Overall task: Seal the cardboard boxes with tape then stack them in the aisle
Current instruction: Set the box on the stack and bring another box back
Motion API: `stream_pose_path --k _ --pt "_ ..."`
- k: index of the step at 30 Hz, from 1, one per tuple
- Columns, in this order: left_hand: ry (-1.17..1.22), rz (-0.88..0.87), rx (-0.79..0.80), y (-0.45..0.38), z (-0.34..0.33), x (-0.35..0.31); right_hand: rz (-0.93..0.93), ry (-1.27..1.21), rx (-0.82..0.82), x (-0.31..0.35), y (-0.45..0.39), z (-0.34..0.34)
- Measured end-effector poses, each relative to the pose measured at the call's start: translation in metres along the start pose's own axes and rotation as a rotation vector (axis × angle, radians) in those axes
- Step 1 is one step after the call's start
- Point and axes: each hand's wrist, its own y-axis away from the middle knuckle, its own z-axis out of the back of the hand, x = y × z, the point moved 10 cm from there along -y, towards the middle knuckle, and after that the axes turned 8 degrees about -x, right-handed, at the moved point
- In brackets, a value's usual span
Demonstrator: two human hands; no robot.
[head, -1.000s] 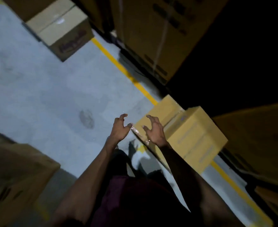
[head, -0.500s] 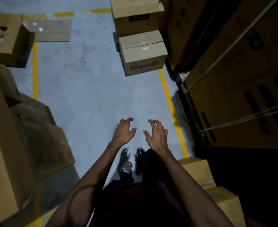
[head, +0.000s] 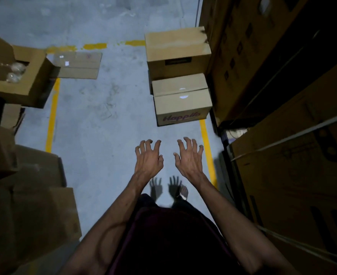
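Note:
My left hand and my right hand are held out side by side above the grey aisle floor, fingers spread and half bent, holding nothing. Ahead of them a closed cardboard box printed "Happilo" sits on the floor by the right yellow line, tape shining along its top seam. Directly behind it stands a larger closed brown box. At the left, an open box with clear packets inside rests on other cartons.
A flattened sheet of cardboard lies on the floor at the far left. Stacked cartons line the left side. Tall strapped cartons wall the right side. Yellow floor lines mark the aisle edges.
The view has swung from a taped box at my right to the aisle ahead, and that box has left the frame. Both hands stay empty and have spread a little apart.

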Motion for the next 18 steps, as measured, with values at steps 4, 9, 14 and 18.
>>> stream_pose_path --k 4,9,14,18 --pt "0.054 -0.001 0.007 -0.079 0.016 -0.027 -0.008 0.024 -0.035 -0.026 -0.073 0.015" --pt "0.013 -0.046 0.034 -0.181 0.020 -0.021 -0.069 0.021 0.028 -0.026 -0.159 0.002" --pt "0.030 -0.135 0.093 -0.287 0.017 -0.022 -0.174 0.045 0.067 -0.035 -0.241 -0.015" --pt "0.077 -0.204 0.156 -0.354 0.016 -0.019 -0.254 0.017 0.132 -0.028 -0.296 -0.027"
